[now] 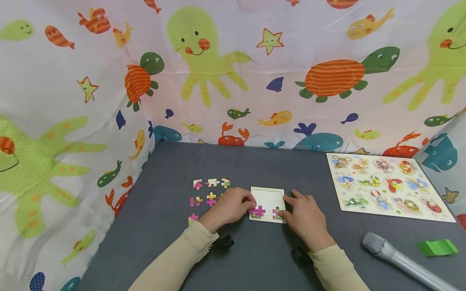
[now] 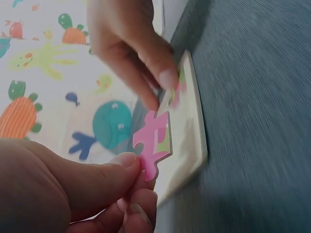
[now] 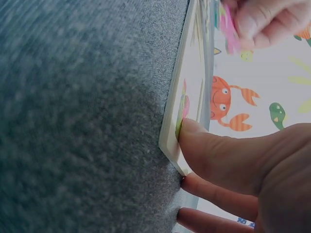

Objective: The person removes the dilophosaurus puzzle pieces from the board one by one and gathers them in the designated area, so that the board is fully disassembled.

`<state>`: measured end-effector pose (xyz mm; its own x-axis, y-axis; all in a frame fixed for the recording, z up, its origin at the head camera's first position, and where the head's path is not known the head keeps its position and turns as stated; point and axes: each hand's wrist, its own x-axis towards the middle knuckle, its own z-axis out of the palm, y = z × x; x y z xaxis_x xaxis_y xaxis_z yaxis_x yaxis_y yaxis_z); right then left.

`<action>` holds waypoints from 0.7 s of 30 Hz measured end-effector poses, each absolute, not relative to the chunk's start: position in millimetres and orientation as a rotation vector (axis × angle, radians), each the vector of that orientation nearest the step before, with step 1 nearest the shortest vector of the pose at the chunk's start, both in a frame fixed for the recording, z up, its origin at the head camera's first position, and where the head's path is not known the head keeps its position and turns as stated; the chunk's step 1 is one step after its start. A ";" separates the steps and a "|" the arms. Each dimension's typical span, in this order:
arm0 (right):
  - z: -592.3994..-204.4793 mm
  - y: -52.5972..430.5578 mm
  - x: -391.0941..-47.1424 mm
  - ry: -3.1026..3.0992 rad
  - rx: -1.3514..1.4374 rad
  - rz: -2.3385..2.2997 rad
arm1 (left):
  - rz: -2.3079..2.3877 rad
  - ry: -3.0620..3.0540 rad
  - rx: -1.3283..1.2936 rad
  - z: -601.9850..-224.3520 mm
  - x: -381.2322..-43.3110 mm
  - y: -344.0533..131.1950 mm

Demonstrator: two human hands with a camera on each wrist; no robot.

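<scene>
My left hand [image 1: 234, 204] pinches a pink jigsaw piece [image 2: 154, 143] with a white and green patch between thumb and fingers. It holds this piece over the lower left of a square, pale wooden puzzle tray [image 1: 267, 194]. At the tray's lower right corner lies a green and pink jigsaw piece [image 1: 277, 213]. My right hand [image 1: 307, 220] is at that side, its thumb [image 3: 194, 145] pressing down by this piece. Its other fingers, fairly straight, reach along the tray's outer right edge. More jigsaw pieces [image 1: 212, 183] lie in rows left of the tray, some partly hidden by my left hand.
A board with insect pictures [image 1: 387, 188] lies at the back right of the dark table [image 1: 174, 161]. A grey microphone [image 1: 400, 258] and a green block [image 1: 437, 247] are at the front right. A curtain with sea animals [image 1: 225, 48] hangs behind the table and along its sides.
</scene>
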<state>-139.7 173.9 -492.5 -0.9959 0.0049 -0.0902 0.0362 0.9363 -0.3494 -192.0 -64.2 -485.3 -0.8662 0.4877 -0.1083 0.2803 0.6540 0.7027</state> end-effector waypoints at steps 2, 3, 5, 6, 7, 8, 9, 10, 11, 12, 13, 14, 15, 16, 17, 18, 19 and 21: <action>-491.6 174.5 -139.2 2.998 0.046 -0.553 | 1.018 2.597 0.605 -483.8 -190.9 -76.2; -491.3 174.6 -138.9 2.995 0.054 -0.557 | 1.012 2.605 0.597 -483.1 -190.2 -82.8; -491.0 174.4 -138.7 2.989 0.064 -0.564 | 1.004 2.620 0.564 -481.5 -188.2 -97.5; -491.1 174.1 -139.0 2.987 0.063 -0.565 | 0.999 2.628 0.550 -480.9 -186.9 -105.5; -491.2 173.8 -138.9 2.983 0.063 -0.567 | 0.991 2.637 0.526 -480.5 -185.5 -113.7; -491.3 173.4 -138.8 2.981 0.063 -0.567 | 0.988 2.648 0.512 -480.2 -184.4 -122.0; -491.4 173.0 -138.9 2.979 0.063 -0.568 | 0.980 2.656 0.484 -480.1 -183.0 -130.0; -491.6 172.7 -138.9 2.978 0.063 -0.567 | 0.975 2.660 0.454 -480.0 -181.6 -137.7; -491.7 172.5 -138.8 2.978 0.063 -0.569 | 0.971 2.664 0.430 -480.1 -180.4 -144.9; -491.8 172.5 -138.7 2.978 0.063 -0.569 | 0.970 2.664 0.401 -480.1 -179.0 -151.6; -492.0 172.4 -138.6 2.981 0.062 -0.569 | 0.964 2.667 0.371 -480.3 -177.8 -157.7; -492.2 172.4 -138.4 2.986 0.060 -0.570 | 0.962 2.669 0.350 -480.4 -176.5 -163.1; -492.5 172.5 -138.5 2.991 0.056 -0.569 | 0.959 2.665 0.321 -480.4 -175.1 -167.8; -492.8 172.7 -138.4 2.996 0.052 -0.568 | 0.957 2.666 0.309 -480.6 -173.9 -172.0; -493.1 172.7 -138.4 3.001 0.048 -0.568 | 0.957 2.664 0.299 -480.9 -172.6 -175.6; -493.5 172.7 -138.5 3.006 0.043 -0.565 | 0.954 2.664 0.290 -481.4 -171.4 -178.8; -493.9 172.7 -138.7 3.011 0.040 -0.563 | 0.951 2.663 0.284 -482.0 -170.3 -181.4; -494.5 172.3 -139.2 3.017 0.033 -0.561 | 0.955 2.657 0.272 -483.3 -168.7 -185.1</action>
